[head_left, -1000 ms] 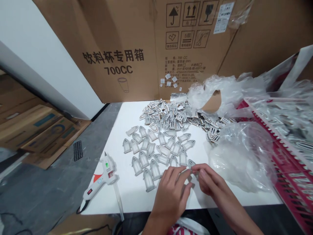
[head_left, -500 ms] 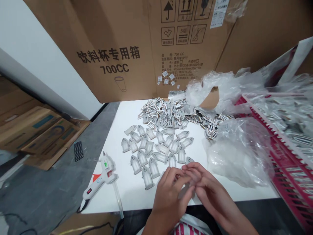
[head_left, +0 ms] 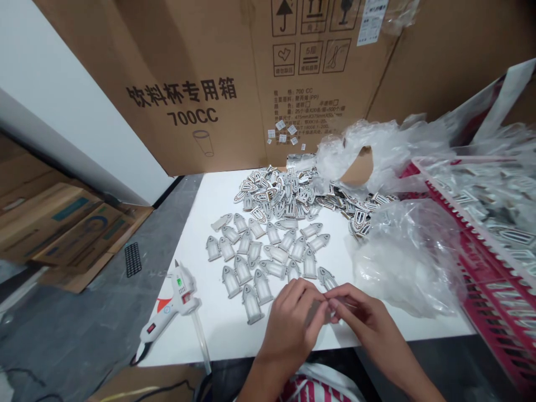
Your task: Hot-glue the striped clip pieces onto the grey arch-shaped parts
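My left hand (head_left: 293,312) is closed, with a small flat grey piece (head_left: 314,314) showing between its thumb and fingers; most of that piece is hidden. My right hand (head_left: 364,315) meets it at the fingertips in a pinch, and what those fingertips hold is too small to make out. Beyond my hands, several grey arched pieces with pale translucent centres (head_left: 252,304) lie spread on the white table (head_left: 228,340). One of these arched pieces (head_left: 325,278) lies just past my fingertips. Further back is a heap of similar grey arched pieces (head_left: 288,192).
A white glue gun (head_left: 178,301) with a clear glue stick lies at the table's left edge. Clear plastic bags (head_left: 406,257) sit on the right, beside a pink basket (head_left: 481,279) holding more pieces. A large cardboard box (head_left: 201,50) stands behind the table.
My right hand's fingers have drawn back from overlapping the left and now pinch at its fingertips. The grey piece in my left hand shows more. The view has shifted slightly.
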